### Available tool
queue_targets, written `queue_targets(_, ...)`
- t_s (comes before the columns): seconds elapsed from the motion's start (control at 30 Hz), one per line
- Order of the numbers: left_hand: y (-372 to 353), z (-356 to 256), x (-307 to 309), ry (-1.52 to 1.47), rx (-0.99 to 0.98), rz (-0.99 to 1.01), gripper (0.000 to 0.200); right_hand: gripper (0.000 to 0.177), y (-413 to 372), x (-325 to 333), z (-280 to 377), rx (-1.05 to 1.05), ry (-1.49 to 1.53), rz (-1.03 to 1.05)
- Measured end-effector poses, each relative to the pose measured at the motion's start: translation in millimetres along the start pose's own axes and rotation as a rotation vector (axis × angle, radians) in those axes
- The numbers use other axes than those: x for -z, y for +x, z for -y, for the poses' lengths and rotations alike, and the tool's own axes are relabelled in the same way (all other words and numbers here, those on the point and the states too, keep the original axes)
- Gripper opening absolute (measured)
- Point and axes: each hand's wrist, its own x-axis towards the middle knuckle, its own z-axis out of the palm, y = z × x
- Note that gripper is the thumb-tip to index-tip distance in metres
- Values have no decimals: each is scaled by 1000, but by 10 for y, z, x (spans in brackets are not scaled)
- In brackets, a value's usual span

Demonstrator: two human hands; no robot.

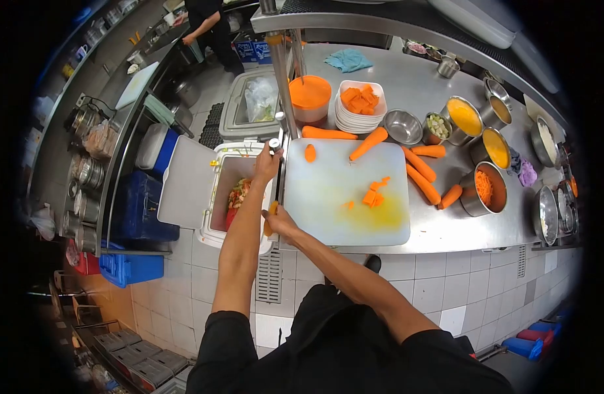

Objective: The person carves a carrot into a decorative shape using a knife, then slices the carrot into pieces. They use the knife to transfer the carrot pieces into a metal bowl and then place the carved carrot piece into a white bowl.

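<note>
My left hand (268, 164) is closed at the far right corner of the open white bin (211, 222), right by a small white round knob (274, 143); what its fingers grip is hidden. Nearer to me, my right hand (282, 222) is closed on a dull-orange elongated piece (270, 219), held over the bin's right rim. Food scraps (239, 194) lie inside the bin, partly behind my left forearm. Right of both hands is a white cutting board (334, 197) with a carrot chunk (310, 153), a whole carrot (368, 144) and cut carrot pieces (373, 197).
Carrots (422, 184) lie beside the board. Behind it stand an orange-lidded tub (310, 98), stacked white containers (361, 125) and a metal bowl (403, 126). A pot of shredded carrot (483, 188) stands right. A shelf (354, 20) overhangs the table. Another person (208, 29) stands far left.
</note>
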Motion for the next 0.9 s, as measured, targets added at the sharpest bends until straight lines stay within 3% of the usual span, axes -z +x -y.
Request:
queue_targets(0.07,-45,-210,94,-108,82,-17,46,46,-79,137,100,-118,-41,167)
queue_targets(0.2,-425,-1155,597,-324,86,-133,34,48,-172,492,144,-76,-232,201)
queue_targets(0.27,-638,-1287,745,-305,4,-140,33,48,-405,735,368,101,62,118)
queue_targets(0.3,-780,-1287,750,-248,23,-123,32,52,-547,871,591,43,144,154)
queue_targets(0.37,-1259,-1803,839,-369,-208,-149,31,55,-867,1166,955,-19,228,193)
queue_targets(0.43,-1589,-2100,864,-86,-608,-245,37,60,-1074,1442,1167,-85,297,294)
queue_targets(0.47,-1784,-2247,824,-134,-636,-219,41,60,-1111,1512,1148,-84,295,292)
queue_targets(0.57,-2307,-2537,494,-255,-695,-447,34,72,-1179,1678,887,-183,823,571)
queue_targets(0.6,-2425,-2638,324,-266,-698,-435,34,72,-1320,1633,926,-178,829,556)
queue_targets(0.67,-2650,-2765,11,-379,-684,-614,40,66,-1683,1502,1131,-188,1023,461)
queue_targets(0.7,-2760,-2786,-98,-395,-678,-597,40,54,-1756,1529,1113,-165,1088,314)
queue_targets(0.8,-2967,-2756,-357,-533,-578,-416,38,45,-1742,2031,734,-189,1012,230)
queue_targets(0.87,-2990,-2541,-299,-286,-723,-79,26,35,-1930,2360,710,-164,829,9)
queue_targets(0.9,-2953,-2514,-269,-219,-661,-19,16,33,-2010,2540,625,-111,680,-87)
